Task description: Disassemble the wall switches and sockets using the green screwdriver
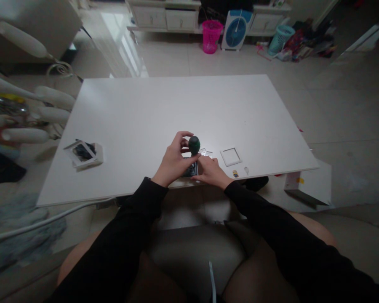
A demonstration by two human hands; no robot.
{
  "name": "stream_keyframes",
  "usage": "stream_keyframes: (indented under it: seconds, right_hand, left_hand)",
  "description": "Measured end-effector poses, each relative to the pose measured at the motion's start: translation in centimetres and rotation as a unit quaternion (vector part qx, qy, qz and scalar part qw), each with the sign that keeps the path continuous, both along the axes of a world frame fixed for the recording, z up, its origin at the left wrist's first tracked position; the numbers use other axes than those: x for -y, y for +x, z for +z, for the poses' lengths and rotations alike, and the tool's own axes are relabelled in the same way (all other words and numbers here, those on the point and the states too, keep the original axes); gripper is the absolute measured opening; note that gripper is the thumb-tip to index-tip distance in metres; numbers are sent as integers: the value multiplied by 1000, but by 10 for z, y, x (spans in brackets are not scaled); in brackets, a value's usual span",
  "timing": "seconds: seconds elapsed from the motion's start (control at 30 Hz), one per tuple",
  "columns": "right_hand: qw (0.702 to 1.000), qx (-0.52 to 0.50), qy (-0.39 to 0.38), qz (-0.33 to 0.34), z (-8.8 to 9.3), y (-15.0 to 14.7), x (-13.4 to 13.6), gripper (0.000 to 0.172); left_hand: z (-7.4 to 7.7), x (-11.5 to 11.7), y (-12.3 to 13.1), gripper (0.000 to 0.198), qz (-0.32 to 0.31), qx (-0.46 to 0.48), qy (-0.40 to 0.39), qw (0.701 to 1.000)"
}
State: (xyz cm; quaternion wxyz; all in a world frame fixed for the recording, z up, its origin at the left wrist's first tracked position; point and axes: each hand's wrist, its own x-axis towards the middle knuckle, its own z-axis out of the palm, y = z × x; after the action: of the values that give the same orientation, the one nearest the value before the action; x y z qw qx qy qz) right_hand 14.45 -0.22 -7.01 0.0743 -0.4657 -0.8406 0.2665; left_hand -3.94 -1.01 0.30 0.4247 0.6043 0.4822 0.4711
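Screwdriver upright on a switch module

Left hand [173, 162] grips the screwdriver [194, 145] handle upright; right hand [210, 170] clamps the module [190, 170] just below, steadying it against the counter [145, 109].

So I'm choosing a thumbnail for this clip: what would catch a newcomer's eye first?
Both hands at the near edge of the white table: the left hand grips a screwdriver with a dark green handle standing on a small switch part, which the right hand steadies. Right of them lies a white square frame; far left sits an opened switch unit. A bright pink basket stands on the floor beyond.
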Motion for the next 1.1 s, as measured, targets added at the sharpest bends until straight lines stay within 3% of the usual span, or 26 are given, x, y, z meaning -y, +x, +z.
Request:
stream_keyframes:
  seconds: [0.2,0.67,0.9,1.1]
  right_hand:
    - [1000,1,-7,-1,3,0,0,82]
    - [1000,-1,2,2,-3,1,-1,83]
    - [1000,-3,5,1,-4,1,-1,84]
    - [1000,-3,5,3,-4,0,-2,82]
  left_hand:
    - [2,2,-1,52,-22,13,-6,1000]
    - [-2,0,0,51,12,13,-2,1000]
    - [-1,1,-3,52,-25,15,0,1000]
    - [-4,0,0,49,-2,-3,-2,1000]
